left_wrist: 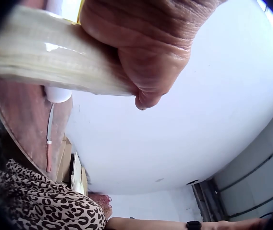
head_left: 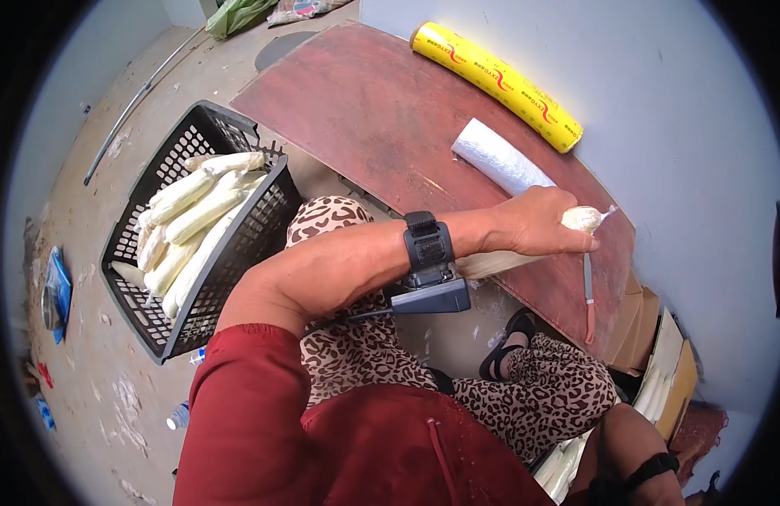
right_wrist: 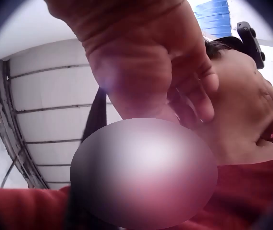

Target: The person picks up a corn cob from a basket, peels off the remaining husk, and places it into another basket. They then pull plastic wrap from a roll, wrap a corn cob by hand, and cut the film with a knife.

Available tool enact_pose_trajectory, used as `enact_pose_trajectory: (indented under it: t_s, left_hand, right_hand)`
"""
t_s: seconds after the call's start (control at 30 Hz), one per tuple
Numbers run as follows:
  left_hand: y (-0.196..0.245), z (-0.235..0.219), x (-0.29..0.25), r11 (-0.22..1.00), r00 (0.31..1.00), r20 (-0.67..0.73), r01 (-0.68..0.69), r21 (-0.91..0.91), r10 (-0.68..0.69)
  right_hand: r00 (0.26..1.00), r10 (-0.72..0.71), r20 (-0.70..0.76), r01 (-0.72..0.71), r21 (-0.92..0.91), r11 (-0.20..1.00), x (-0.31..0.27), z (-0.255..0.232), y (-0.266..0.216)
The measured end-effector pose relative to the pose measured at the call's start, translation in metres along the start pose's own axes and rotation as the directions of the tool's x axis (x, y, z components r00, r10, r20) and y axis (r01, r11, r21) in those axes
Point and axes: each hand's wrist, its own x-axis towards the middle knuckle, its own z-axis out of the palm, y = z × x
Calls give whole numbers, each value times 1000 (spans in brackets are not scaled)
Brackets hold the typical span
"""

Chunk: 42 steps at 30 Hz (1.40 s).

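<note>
My left hand (head_left: 537,221) grips a pale ear of corn (left_wrist: 55,52) in its husk, held over the red-brown table (head_left: 348,93). Clear film shines on the ear, and a twist of film sticks out past its rounded end in the head view. Just beyond that hand lies a roll of clear film (head_left: 501,156). A knife (head_left: 588,287) with a reddish handle lies near the table's right end. My right hand (right_wrist: 141,57), raised beside the person's neck, has loosely bent fingers with nothing seen in them. The head view shows only the right forearm.
A black slatted crate (head_left: 276,185) of pale corn ears stands on the floor at left. Along the wall lies a yellow printed roll (head_left: 499,80). Cardboard (head_left: 647,337) and more pale ears are at the right. A long pole (head_left: 141,93) lies on the floor.
</note>
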Motion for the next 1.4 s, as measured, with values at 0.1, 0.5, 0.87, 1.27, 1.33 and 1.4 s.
enact_pose_trajectory:
  t_s: [0.1,0.5,0.87,1.27,1.33,1.4]
  left_hand:
    - [0,2,2,1000,1000,-19,1,3,-1]
    - [-1,10,10,999,998,-48,-26,24,27]
    - [1,10,9,999,997,-73,-35,-27,33]
    - [5,9,14,997,995,-78,-70,-14,69]
    - [9,2,15,994,988,-117,-101,28,104]
    - [16,-9,19,991,972,-195,-121,59,130]
  right_hand:
    - [995,47,-89,-54,-71,996,0,14,14]
    - [977,90,-195,-122,-155,980,-2,27,36]
    - [981,37,-191,-69,-167,984,-2,26,27]
    - [964,70,-257,-131,-226,965,7,38,47]
    - [959,79,-274,-146,-235,961,9,40,50]
    - [955,85,-284,-160,-251,955,10,43,54]
